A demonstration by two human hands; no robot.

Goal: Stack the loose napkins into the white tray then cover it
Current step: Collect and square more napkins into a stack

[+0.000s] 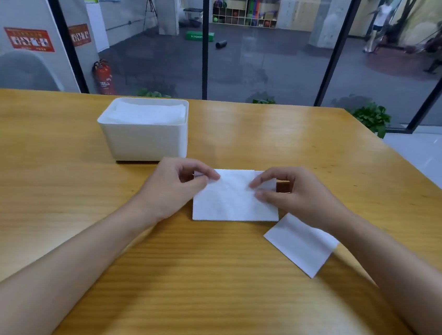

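Pinching the top napkin (pixel 234 201) at its far corners, the left hand (pixel 183 182) and right hand (pixel 290 193) close thumb and fingertips almost fully on the paper. Lifting both corners evenly should keep it flat for the white tray (pixel 146 140), just beyond on the wooden table (pixel 201 288) and already holding napkins. A second napkin (pixel 301 246) lies beneath the right wrist.

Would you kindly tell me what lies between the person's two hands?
In the head view, a white napkin lies on the wooden table between the left hand and the right hand; each hand pinches its far edge.
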